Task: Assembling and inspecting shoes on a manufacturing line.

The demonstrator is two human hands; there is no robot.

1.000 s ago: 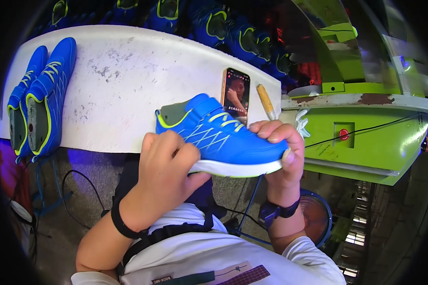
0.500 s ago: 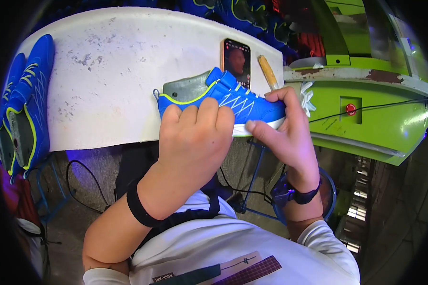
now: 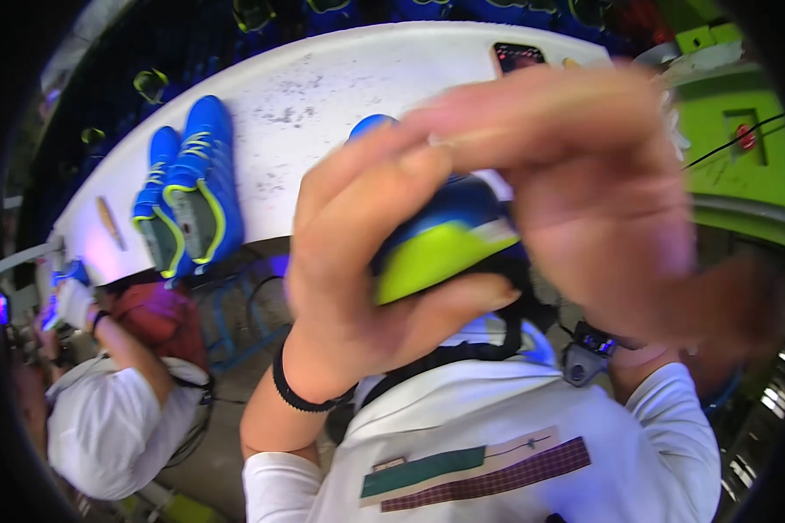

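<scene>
Close in front of me, my left hand point(image 3: 349, 227) grips a blue sneaker point(image 3: 440, 248), its thumb beneath and its fingers over the upper side. A lime-green panel of the sneaker faces me, with a bit of white beside it; much of the rest is hidden behind my hands. Blurred and very near, my right hand point(image 3: 597, 174) reaches across the sneaker, its fingertips meeting those of my left hand. Whether it pinches anything there cannot be made out.
Two blue sneakers point(image 3: 202, 187) with lime-edged collars stand on the white curved table point(image 3: 323, 65). A phone point(image 3: 519, 57) lies at its far right, a wooden-handled tool point(image 3: 109, 222) at its left. A co-worker point(image 3: 105, 427) sits left. A green machine with a red button point(image 3: 745, 135) stands right.
Both hands have lifted the sneaker off the tabletop toward me and turned it. My right hand has left the toe and come across the sneaker. The view has swung left, bringing in the co-worker.
</scene>
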